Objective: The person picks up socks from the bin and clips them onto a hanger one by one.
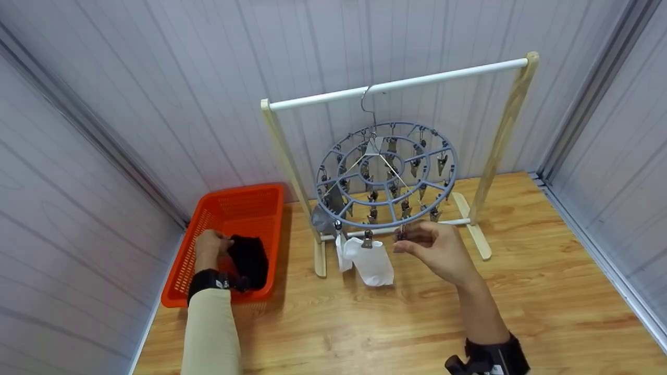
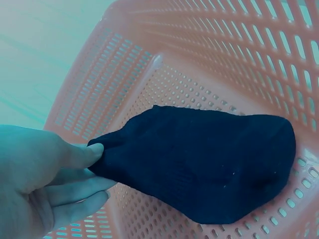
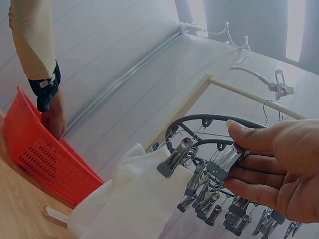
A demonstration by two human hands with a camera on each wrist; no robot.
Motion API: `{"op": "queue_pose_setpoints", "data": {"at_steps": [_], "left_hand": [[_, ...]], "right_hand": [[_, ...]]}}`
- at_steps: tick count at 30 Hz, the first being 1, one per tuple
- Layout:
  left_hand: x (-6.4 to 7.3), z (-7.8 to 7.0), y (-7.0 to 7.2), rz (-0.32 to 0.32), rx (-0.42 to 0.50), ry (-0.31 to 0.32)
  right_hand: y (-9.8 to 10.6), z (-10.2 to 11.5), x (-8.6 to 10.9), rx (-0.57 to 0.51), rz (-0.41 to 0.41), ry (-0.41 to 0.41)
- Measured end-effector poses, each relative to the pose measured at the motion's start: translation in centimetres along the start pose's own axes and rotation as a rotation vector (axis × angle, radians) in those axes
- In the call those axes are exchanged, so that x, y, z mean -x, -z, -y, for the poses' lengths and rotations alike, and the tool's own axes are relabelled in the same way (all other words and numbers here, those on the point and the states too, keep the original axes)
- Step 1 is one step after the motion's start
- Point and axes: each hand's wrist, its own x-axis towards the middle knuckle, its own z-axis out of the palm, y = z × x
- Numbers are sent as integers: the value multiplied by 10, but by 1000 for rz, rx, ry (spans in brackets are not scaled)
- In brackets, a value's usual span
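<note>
Inside the orange basket (image 1: pixel 239 195), my left hand (image 1: pixel 211 247) pinches one end of a dark sock (image 2: pixel 199 159) between thumb and fingers. The sock hangs stretched out over the perforated basket floor. My right hand (image 1: pixel 437 250) holds a metal clip (image 3: pixel 227 160) at the front edge of a round grey hanger (image 1: pixel 393 203), thumb on one side and fingers on the other. Just left of that hand a white sock (image 1: pixel 372 263) hangs from another clip (image 3: pixel 175 157). More white cloth (image 1: pixel 341 252) and a grey sock (image 1: pixel 323 219) hang further left on the ring.
The hanger's hook (image 1: pixel 367 101) sits over the white bar (image 1: pixel 417 80) of a wooden stand (image 1: pixel 503 140). Many clips dangle from its rings. Wood-look floor (image 1: pixel 365 333) lies in front, with panelled walls (image 1: pixel 208 94) behind and at both sides.
</note>
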Motion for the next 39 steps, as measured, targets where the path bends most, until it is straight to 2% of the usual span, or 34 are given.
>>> {"op": "queue_pose_setpoints", "data": {"at_steps": [6, 10, 12, 13, 16, 18, 19, 25, 31, 39], "left_hand": [[-4, -1, -1, -10, -52, 24], [-2, -4, -2, 1, -110, -8], [0, -7, -3, 41, -108, -40], [1, -9, -3, 78, -78, -39], [5, -14, -5, 193, 37, -15], [7, -17, -6, 245, 101, 17], [8, -18, -7, 261, 121, 29], [7, -18, -8, 315, 113, 2], [4, -18, -10, 336, 98, -1], [1, -17, -12, 273, 35, -17]], "right_hand": [[0, 0, 0, -6, 0, 5], [0, 0, 0, -10, -3, 9], [0, 0, 0, -11, -8, 8], [0, 0, 0, -13, -10, 9], [0, 1, 0, -15, -9, 9], [0, 1, 0, -16, -9, 11], [0, 1, 0, -16, -11, 11], [-2, 1, 1, 6, -24, 8], [-3, 0, 0, 12, -28, 16], [-4, -2, 1, 27, -35, 22]]}}
